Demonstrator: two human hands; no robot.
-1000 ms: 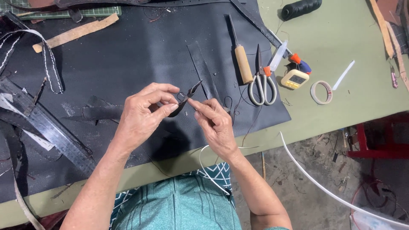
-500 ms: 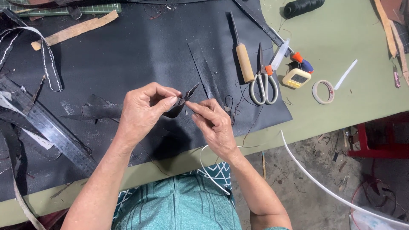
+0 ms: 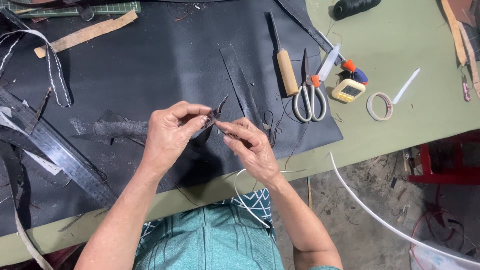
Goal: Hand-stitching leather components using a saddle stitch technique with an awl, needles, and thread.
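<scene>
My left hand (image 3: 170,135) pinches a small dark leather piece (image 3: 215,113) between thumb and fingers, its pointed tip sticking up. My right hand (image 3: 250,147) meets it from the right, its fingertips closed on the lower edge of the same piece. Both hands hover over a large black leather sheet (image 3: 150,65) spread on the green table (image 3: 410,130). A narrow black strip (image 3: 239,80) lies just beyond the hands. What my right fingers hold besides the piece is too small to tell.
Scissors (image 3: 307,95), a wooden-handled awl (image 3: 285,65), a small yellow timer (image 3: 349,90), a tape roll (image 3: 380,106) and a black thread spool (image 3: 355,7) lie to the right. A metal ruler (image 3: 55,150) and stitched straps (image 3: 52,70) lie left. White cord (image 3: 380,215) hangs off the table edge.
Both hands have stayed in place, with only slight finger shifts on the small leather piece.
</scene>
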